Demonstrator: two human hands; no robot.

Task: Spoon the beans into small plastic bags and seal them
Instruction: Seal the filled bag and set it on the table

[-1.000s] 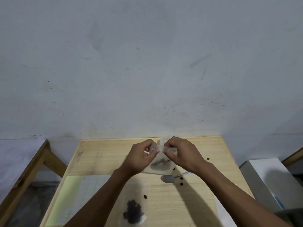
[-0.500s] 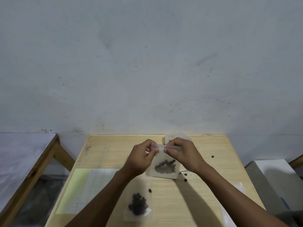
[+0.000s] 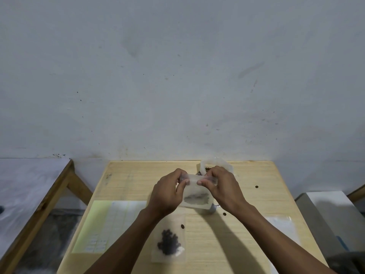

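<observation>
— Pale wood surface (image 3: 246, 230) against a scuffed white wall, that's the setting. What sits nearest?

— A flat plastic bag (image 3: 168, 241) with a dark clump of beans (image 3: 168, 242) inside, lying close to the near edge. I cannot tell whether its top is sealed. To its left lies a sheet of paper (image 3: 110, 224), yellow-green along one side, with print too faint to read. On the right lies something clear and flat (image 3: 280, 224), partly covered by the right forearm; it is hard to name.

— And the hands?

— Both are lifted above the middle of the surface. The left hand (image 3: 167, 194) and the right hand (image 3: 223, 186) each pinch the top strip of a small clear bag (image 3: 195, 196), thumbs and forefingers curled onto it, one at each end. A blurred dark heap of beans (image 3: 196, 198) hangs in the bottom of it.

— Anything under that bag?

— A grey metal shape (image 3: 212, 208), probably a spoon's bowl, peeks out below its corner; the rest is hidden.

— Farther back?

— A larger open plastic bag (image 3: 221, 164) stands behind the right hand, a few brown beans showing at its mouth, most of it hidden. Loose beans (image 3: 256, 186) lie scattered on the wood.

— Off the sides?

— Another bench (image 3: 39, 194) on the left and a white box (image 3: 331, 212) on the right, both cut off.
</observation>
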